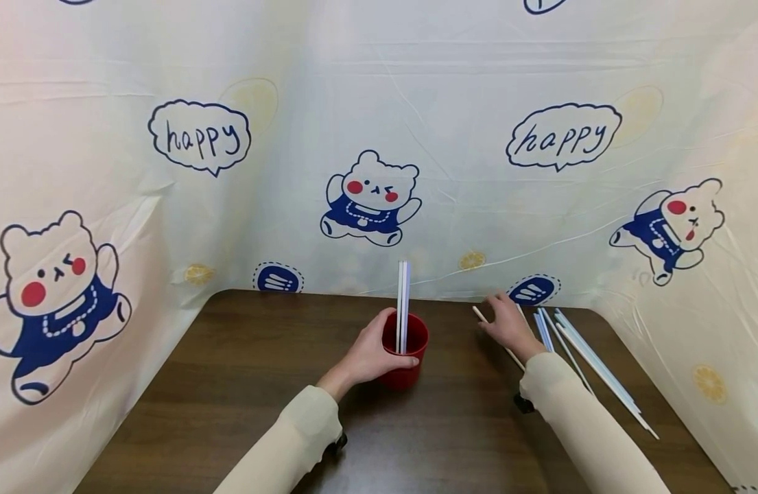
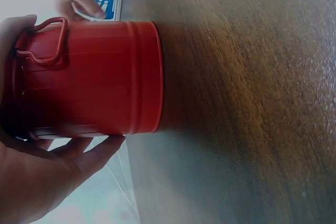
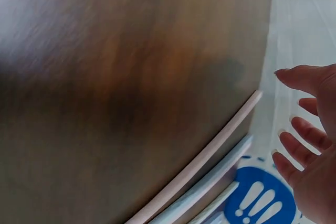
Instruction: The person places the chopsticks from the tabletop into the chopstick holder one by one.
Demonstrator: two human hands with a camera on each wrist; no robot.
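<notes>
A small red bucket [image 1: 405, 379] with a wire handle stands upright on the table. My left hand [image 1: 369, 351] grips it from the left, thumb on the near side and fingers around the far side. Thin white and pale violet sticks [image 1: 403, 295] stand upright inside, rising well above the rim. At the table's far right, my right hand [image 1: 510, 328] hovers with fingers spread and nothing between them. In the right wrist view, the nearest pale stick [image 3: 197, 163] lies apart from that hand, a light blue stick [image 3: 210, 182] beside it.
Several more white and light blue sticks [image 1: 601, 367] lie along the right side of the brown wooden table [image 1: 230, 412]. A pale printed cloth [image 1: 453, 171] hangs behind the table's back edge and along both sides.
</notes>
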